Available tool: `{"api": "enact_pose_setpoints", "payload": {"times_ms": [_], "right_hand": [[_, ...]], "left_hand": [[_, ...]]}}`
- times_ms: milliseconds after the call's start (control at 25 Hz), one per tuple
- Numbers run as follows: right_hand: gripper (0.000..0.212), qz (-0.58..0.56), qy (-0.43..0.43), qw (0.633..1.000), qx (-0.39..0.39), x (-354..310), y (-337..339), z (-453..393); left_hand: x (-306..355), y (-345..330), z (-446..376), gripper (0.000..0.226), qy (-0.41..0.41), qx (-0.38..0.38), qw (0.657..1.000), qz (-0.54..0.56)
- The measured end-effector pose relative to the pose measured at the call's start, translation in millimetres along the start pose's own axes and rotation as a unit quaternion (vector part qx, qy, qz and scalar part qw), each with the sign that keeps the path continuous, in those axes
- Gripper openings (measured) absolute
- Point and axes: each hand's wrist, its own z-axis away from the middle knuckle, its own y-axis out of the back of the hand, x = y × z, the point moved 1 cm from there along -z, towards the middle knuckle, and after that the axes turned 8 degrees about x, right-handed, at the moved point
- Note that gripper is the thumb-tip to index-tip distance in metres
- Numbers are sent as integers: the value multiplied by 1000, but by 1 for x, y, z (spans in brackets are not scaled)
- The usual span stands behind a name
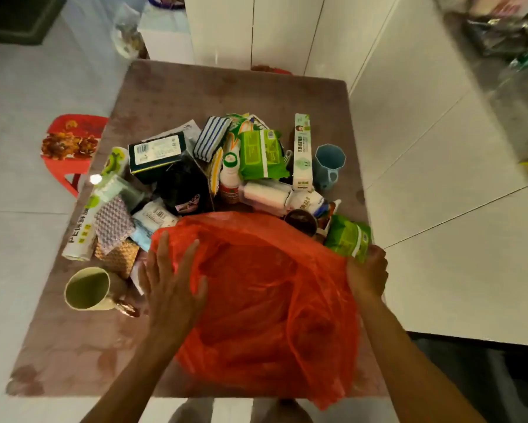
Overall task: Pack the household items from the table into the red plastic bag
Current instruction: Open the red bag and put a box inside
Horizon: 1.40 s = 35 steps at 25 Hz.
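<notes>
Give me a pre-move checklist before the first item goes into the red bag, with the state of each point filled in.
1. Red plastic bag on the table: ok.
2. Bag mouth open and facing the pile: cannot tell, the plastic is crumpled.
3. Left hand on the bag: ok, fingers spread flat on its left side.
4. Right hand gripping the bag's right edge: ok.
5. A hand free to pick: not ok, both are on the bag.
6. Items near at hand: ok, the green wipes pack lies beside the right hand.
</notes>
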Motion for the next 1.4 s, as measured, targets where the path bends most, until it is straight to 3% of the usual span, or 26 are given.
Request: {"api": "enact_pose_setpoints", "payload": {"times_ms": [120, 200, 360, 440, 520, 560, 640, 720, 840, 920, 1000, 1120, 1200, 1280, 1400], "right_hand": [[84, -58, -69, 994, -64, -2, -22, -32], [87, -124, -105, 981, -111, 2, -32, -44], [51, -216, -173, 950, -145, -1, -14, -51], [55, -263, -132, 948, -126, -1, 12, -52], [73, -254, -22, 964, -73, -4, 55, -45], [71, -240, 21, 968, -66, -13, 81, -37], [50, -216, 44, 966, -137, -39, 105, -8], [32, -273, 65, 920, -275, -57, 66, 31], [31, -105, 65, 890, -439, -65, -18, 121], [30, 22, 140, 897, -418, -60, -83, 143], [31, 95, 250, 888, -374, -64, -107, 159], [26, 45, 378, 896, -228, -82, -74, 147], [31, -28, 353, 928, -117, -92, -39, 114], [44, -7, 270, 961, -55, -88, -29, 59], [39, 130, 185, 964, -142, -72, -39, 15]], "left_hand": [[2, -4, -3, 80, 83, 19, 996, 2], [-1, -11, 3, 85, 174, -13, 984, 47], [-1, -27, 7, 63, 168, -52, 981, 87], [-6, -30, 7, 61, 191, -53, 976, 92], [-12, -28, 6, 67, 210, -57, 969, 121], [-15, -25, 6, 70, 215, -58, 965, 137], [-13, -16, 9, 72, 203, -61, 966, 150], [-12, -11, 12, 72, 168, -58, 972, 156], [-16, 0, 16, 69, 168, -67, 966, 187], [-18, 8, 19, 59, 132, -46, 968, 210], [-20, 13, 22, 61, 83, -43, 970, 223], [-26, 9, 20, 66, 95, -49, 963, 247], [-25, 6, 18, 63, 110, -51, 962, 246], [-22, 5, 20, 61, 106, -62, 964, 235], [-21, 5, 26, 60, 106, -66, 966, 225]]}}
